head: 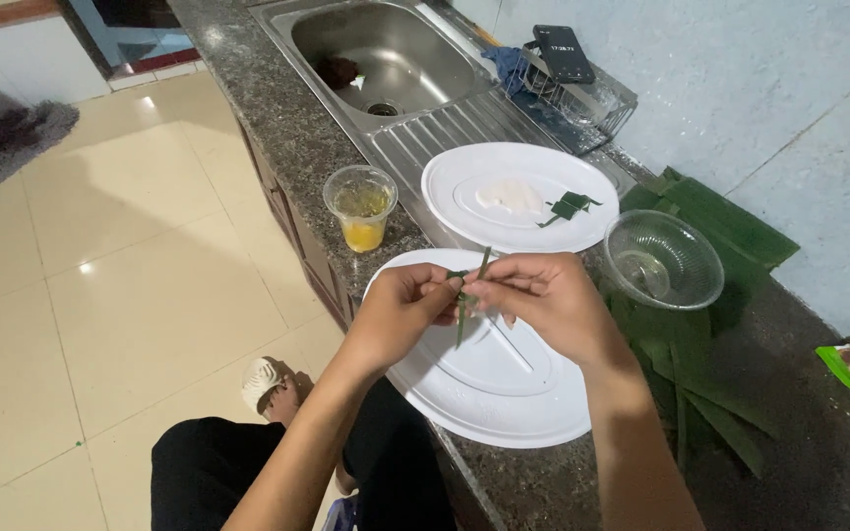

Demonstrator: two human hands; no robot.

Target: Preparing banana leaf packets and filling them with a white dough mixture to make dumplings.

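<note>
Above the near white oval plate (504, 393), both hands meet over the dark speckled stone desk (287, 128). Left hand (400, 310): fingers curled closed, thumb and fingertips pinching a narrow green leaf strip (464, 300). Right hand (543, 300): likewise closed, its fingertips gripping the same strip just beside the left hand's, so that the two hands touch or nearly touch at the strip. One end of the strip rises above the fingers at a slight tilt; the other hangs below them, over the plate and clear of its surface. Behind this plate lies a second white oval plate (445, 192), carrying a pale patch and small folded green leaf pieces (568, 206). To its left, near the desk's edge, stands a clear plastic cup (361, 206) with yellow liquid at the bottom. To the right of the hands a clear plastic bowl (663, 261) rests on a pile of long green leaves (730, 231) spread along the desk beside the pale blue wall (740, 88). Farther back are a steel sink (386, 54) with ribbed drainboard and a wire rack (582, 103) holding a dark phone-like object (563, 54). Cream floor tiles (130, 275) lie to the left of the desk.
</note>
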